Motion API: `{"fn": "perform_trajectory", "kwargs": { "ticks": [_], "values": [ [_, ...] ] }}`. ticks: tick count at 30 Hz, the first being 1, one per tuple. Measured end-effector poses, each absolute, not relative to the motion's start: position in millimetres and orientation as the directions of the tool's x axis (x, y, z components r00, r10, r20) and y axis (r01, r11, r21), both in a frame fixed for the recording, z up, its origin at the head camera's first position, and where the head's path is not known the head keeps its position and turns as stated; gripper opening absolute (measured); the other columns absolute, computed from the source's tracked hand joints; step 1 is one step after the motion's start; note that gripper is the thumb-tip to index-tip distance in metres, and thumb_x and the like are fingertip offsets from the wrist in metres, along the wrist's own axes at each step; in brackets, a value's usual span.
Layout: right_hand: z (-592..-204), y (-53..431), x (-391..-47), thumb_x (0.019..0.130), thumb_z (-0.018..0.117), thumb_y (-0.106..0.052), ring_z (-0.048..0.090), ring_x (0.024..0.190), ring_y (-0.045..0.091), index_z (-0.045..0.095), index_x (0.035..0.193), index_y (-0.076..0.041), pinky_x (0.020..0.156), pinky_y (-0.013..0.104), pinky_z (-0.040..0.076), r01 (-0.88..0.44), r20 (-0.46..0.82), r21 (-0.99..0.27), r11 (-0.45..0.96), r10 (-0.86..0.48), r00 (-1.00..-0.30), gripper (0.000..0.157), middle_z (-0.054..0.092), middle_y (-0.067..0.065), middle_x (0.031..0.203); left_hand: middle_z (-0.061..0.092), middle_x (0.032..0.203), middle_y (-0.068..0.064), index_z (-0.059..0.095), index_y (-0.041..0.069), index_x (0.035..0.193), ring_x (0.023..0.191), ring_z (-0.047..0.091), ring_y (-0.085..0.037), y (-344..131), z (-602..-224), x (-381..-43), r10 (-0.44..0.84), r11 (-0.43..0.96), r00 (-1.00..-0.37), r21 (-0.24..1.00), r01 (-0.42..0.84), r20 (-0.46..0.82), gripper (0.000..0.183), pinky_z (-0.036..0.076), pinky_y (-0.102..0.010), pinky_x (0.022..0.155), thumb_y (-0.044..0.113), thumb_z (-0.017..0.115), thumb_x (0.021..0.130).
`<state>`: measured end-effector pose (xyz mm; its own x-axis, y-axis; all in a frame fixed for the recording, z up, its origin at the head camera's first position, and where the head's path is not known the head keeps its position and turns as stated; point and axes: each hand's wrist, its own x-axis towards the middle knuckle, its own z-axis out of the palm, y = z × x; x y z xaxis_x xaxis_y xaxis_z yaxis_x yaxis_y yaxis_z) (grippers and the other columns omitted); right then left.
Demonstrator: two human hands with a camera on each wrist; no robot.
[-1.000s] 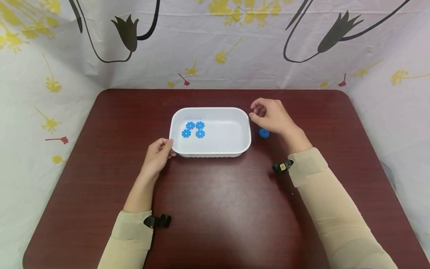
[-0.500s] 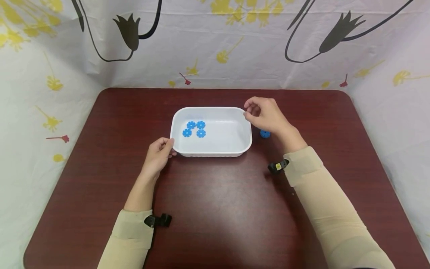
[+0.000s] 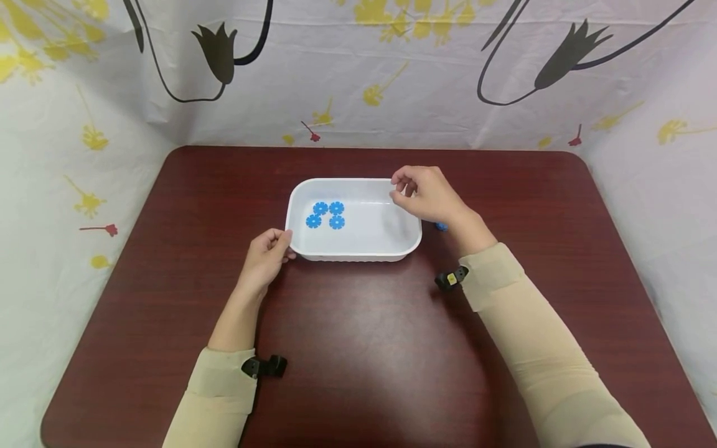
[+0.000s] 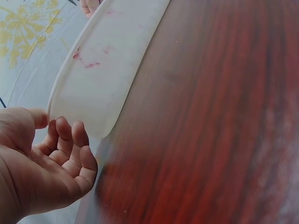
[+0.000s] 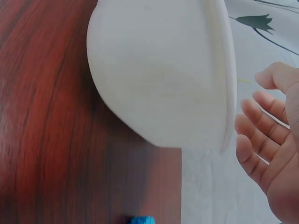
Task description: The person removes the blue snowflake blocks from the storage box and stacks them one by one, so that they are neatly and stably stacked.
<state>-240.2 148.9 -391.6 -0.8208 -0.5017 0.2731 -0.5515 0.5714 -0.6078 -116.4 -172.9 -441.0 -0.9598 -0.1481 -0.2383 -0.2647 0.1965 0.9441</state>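
My left hand (image 3: 264,260) pinches the near left corner of a white plastic tub (image 3: 372,233), thumb on the rim and fingers against the outer wall. The left wrist view shows the same hand (image 4: 51,163) at the tub's end. Several blue notched plastic discs (image 3: 337,222) lie flat in the tub's left half. My right hand (image 3: 428,193) hangs over the far right corner of the tub, fingers loosely bent. In the right wrist view, a gap shows between this hand's thumb and fingers (image 5: 264,135), with nothing held.
Another blue disc (image 3: 441,226) lies on the dark red wooden table (image 3: 358,323) just right of the tub, partly hidden by the right hand. Behind the table hangs a white cloth (image 3: 313,74) with printed flowers. Each wrist wears a black strap (image 3: 450,278).
My right hand has moved left, from beside the tub to over its right end, now covering more of the loose disc. The left hand keeps its grip on the tub.
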Motion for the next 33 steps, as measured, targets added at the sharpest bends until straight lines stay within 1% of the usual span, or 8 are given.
{"fn": "perform_trajectory", "kwargs": {
  "ticks": [8,14,24,28,33],
  "values": [
    [-393,130,-239,0.087,0.071,-0.014,0.064,0.077,0.02,0.068,0.099,-0.002,0.072,0.035,0.049,-0.537,0.186,-0.586,0.606,-0.545,-0.818,0.017,0.07,0.006,0.086,0.063,0.076,-0.002,0.06,-0.009,0.104,0.072,0.062,-0.011,-174,-441,-116,-0.146,0.189,-0.962,0.947,-0.258,-0.233,0.033,0.052,-0.024,0.072,0.023,0.055,0.106],
    [-392,115,-236,0.088,0.073,-0.019,0.064,0.08,0.023,0.069,0.103,-0.002,0.074,0.036,0.05,-0.511,0.11,-0.564,0.648,-0.554,-0.825,0.022,0.07,0.006,0.091,0.063,0.075,-0.001,0.06,-0.009,0.103,0.071,0.062,-0.011,-173,-442,-115,-0.139,0.173,-0.965,0.953,-0.247,-0.224,0.032,0.052,-0.023,0.071,0.022,0.055,0.106],
    [-399,91,-235,0.089,0.073,-0.025,0.065,0.077,0.019,0.071,0.106,-0.004,0.078,0.037,0.05,-0.55,0.064,-0.503,0.667,-0.605,-0.793,0.027,0.072,0.005,0.095,0.063,0.076,-0.002,0.06,-0.008,0.103,0.071,0.062,-0.011,-173,-443,-116,-0.142,0.172,-0.964,0.953,-0.25,-0.227,0.032,0.052,-0.024,0.071,0.023,0.055,0.106],
    [-402,83,-234,0.09,0.073,-0.025,0.063,0.077,0.019,0.07,0.108,-0.003,0.08,0.036,0.051,-0.528,0.024,-0.518,0.673,-0.605,-0.796,0.029,0.072,0.007,0.098,0.063,0.075,-0.001,0.06,-0.009,0.104,0.071,0.062,-0.011,-173,-443,-116,-0.143,0.167,-0.962,0.953,-0.253,-0.231,0.032,0.052,-0.024,0.071,0.022,0.055,0.106],
    [-403,75,-233,0.089,0.074,-0.026,0.063,0.084,0.02,0.071,0.107,-0.005,0.081,0.036,0.05,-0.531,0.009,-0.5,0.684,-0.61,-0.793,0.028,0.072,0.007,0.099,0.062,0.075,-0.002,0.06,-0.01,0.105,0.071,0.062,-0.011,-174,-443,-117,-0.142,0.169,-0.964,0.954,-0.249,-0.226,0.033,0.052,-0.023,0.07,0.023,0.055,0.106]
  ]
}}
